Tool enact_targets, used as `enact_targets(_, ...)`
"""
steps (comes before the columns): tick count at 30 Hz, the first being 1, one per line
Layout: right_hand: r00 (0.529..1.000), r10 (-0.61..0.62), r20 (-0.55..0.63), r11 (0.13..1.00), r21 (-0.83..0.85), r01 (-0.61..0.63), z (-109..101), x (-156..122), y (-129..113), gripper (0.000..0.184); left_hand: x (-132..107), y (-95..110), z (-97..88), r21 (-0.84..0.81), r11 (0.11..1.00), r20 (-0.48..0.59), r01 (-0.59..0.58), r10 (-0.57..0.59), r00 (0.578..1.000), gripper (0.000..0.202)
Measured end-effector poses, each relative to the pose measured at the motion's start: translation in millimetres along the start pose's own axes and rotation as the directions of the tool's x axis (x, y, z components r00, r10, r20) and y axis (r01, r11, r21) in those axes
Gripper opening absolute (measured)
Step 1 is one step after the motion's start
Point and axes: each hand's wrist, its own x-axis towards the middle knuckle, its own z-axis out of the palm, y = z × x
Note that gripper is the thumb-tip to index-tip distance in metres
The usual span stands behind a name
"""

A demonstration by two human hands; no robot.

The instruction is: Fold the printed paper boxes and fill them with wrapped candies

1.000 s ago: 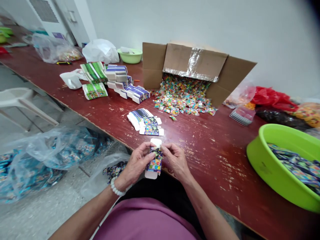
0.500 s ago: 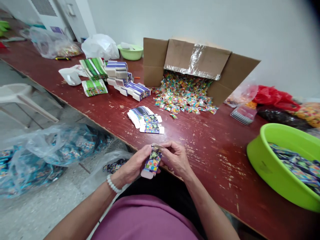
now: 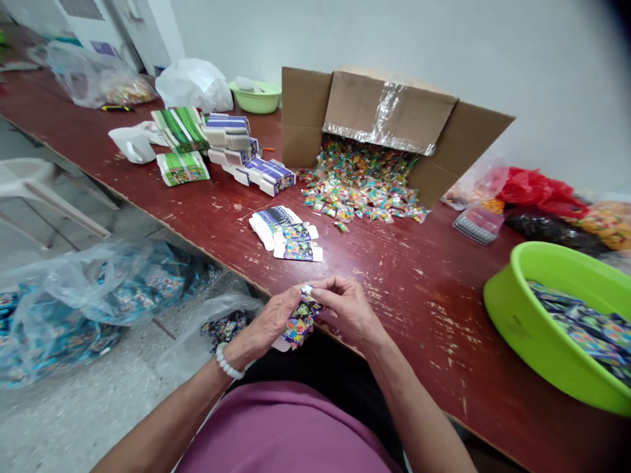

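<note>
Small printed carton (image 3: pixel 298 320) between both hands

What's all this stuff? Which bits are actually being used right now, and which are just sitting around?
In use:
- left hand and right hand, both gripping a small printed box
- flat boxes just ahead of them
- probably the sweets and the green tub

Lying about:
- white cup
- red bag
- white chair
- pale green bowl

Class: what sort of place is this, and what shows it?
Probably a hand-packing workshop: a cardboard box spills wrapped sweets onto a table, flat printed cartons lie stacked, and the left hand and right hand hold one small carton.
</note>
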Motion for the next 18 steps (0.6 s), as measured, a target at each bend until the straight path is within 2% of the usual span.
enact_targets(2,0.998,-0.05,0.024,0.998,-0.04,0.051,0.0,-2.2,-2.8,0.024,-0.8,1.7,-1.5,0.016,0.998,-0.009,-0.057,0.057,0.998,0.054)
enact_targets(5,0.971,-0.204,0.121,0.947,-0.229,0.228,-1.2,-7.7,0.3,0.022,-0.5,2.6,-0.2,-0.009,0.999,-0.034,-0.047,0.046,0.998,0.051)
enact_targets(7,0.932,-0.316,0.175,0.845,-0.395,0.361,-2.7,-9.9,6.1,0.017,1.3,0.9,1.9,-0.038,0.998,-0.064,-0.04,0.037,0.997,0.05)
enact_targets(9,0.9,-0.376,0.222,0.739,-0.514,0.435,-6.5,-5.6,11.8,0.013,4.2,-2.8,3.6,-0.061,0.998,-0.092,-0.034,0.029,0.995,0.048)
enact_targets(12,0.923,-0.321,0.211,0.719,-0.58,0.382,-23.7,23.3,13.7,0.021,6.5,-10.1,4.7,-0.128,0.99,-0.094,0.054,-0.067,0.993,0.049)
enact_targets(14,0.935,-0.348,0.062,0.69,-0.659,0.301,-44.6,58.5,9.2,0.027,3.8,-16.1,5.1,-0.198,0.975,-0.069,0.1,-0.116,0.991,0.047)
enact_targets(15,0.903,-0.427,-0.044,0.615,-0.747,0.254,-56.8,79.1,5.9,0.027,0.8,-19.9,5.3,-0.241,0.963,-0.049,0.121,-0.137,0.989,0.045)
enact_targets(18,0.846,-0.508,-0.163,0.538,-0.827,0.164,-91.2,139.5,-2.2,0.03,-13.1,-36.3,2.2,-0.359,0.904,0.011,0.233,-0.245,0.969,0.043)
